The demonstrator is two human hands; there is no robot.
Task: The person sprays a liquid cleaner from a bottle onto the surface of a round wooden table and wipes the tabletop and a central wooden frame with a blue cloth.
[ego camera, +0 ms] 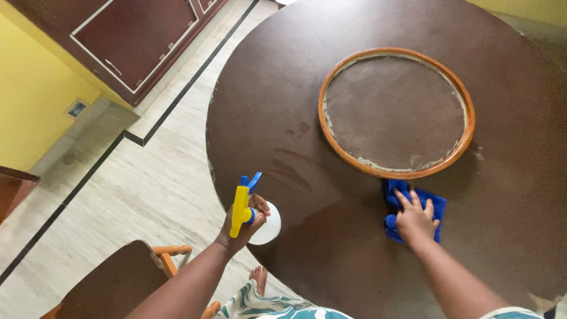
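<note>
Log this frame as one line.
left hand: holds spray bottle | right hand: pressing blue cloth on round table | nearby: orange-rimmed ring

The right hand (415, 220) presses a blue cloth (413, 210) flat on the round brown counter (331, 106), just below the orange ring (396, 112). The left hand (243, 227) holds a spray bottle (251, 215) left of the cloth.

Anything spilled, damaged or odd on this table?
Yes. The round brown table shows darker wet-looking streaks left of the blue cloth under the right hand. The orange-rimmed centre ring has pale crusty residue along its inner edge, and the table's left edge looks chipped. The left hand holds a spray bottle.
</note>
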